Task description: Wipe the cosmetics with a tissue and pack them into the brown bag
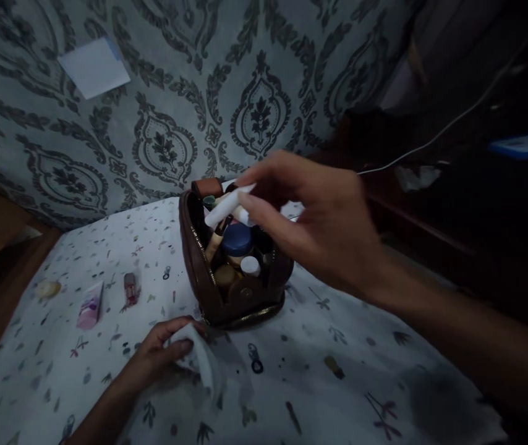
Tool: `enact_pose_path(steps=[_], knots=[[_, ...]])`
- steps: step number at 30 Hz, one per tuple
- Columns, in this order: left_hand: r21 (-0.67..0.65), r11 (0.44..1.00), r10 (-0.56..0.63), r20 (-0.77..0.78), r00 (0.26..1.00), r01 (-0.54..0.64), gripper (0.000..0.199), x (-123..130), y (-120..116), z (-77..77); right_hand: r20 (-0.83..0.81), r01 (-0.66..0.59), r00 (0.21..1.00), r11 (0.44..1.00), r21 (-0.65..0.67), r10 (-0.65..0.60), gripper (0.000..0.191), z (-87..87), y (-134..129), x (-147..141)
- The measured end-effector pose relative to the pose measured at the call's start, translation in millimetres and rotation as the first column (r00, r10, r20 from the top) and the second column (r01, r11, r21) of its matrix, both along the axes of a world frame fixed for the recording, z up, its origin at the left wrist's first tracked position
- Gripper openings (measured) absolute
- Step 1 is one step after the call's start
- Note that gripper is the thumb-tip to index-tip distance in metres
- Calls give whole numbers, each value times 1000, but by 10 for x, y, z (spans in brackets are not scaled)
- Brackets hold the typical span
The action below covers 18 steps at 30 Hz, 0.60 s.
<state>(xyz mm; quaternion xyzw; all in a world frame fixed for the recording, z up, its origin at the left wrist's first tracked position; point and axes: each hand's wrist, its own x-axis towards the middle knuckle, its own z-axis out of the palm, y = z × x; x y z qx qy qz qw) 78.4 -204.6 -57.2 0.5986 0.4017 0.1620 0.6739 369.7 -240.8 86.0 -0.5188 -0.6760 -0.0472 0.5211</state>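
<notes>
Between the thumb and fingers of my right hand (319, 222) is a slim white tube (227, 207), tilted over an unzipped brown cosmetic bag (194, 272). Inside the bag stand a jar with a blue lid (237, 240), a white-capped bottle (250, 266), a brush with a pale handle (214, 244) and several other items, partly hidden by the hand. My left hand (162, 346) pinches a white cloth or wipe (196, 358) on the sheet, close to the bag's front left corner.
On the patterned white sheet (292, 383), left of the bag, lie a pink-purple tube (90, 306), a small reddish bottle (130, 288) and a pale round object (47, 288). Patterned wallpaper (259, 111) rises behind, with a white card (94, 68). A white cable (431, 145) crosses the dark right side.
</notes>
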Motion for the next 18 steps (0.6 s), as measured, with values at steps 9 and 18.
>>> enact_pose_path(steps=[9, 18], knots=[[-18, 1000, 14, 3, 1000, -14, 45, -31, 28, -98, 254, -101, 950, 948, -303, 182, 17, -27, 613, -84], [3, 1000, -20, -13, 1000, 20, 46, -26, 21, -73, 471, -17, 853, 914, -405, 224, 16, -76, 802, -130]])
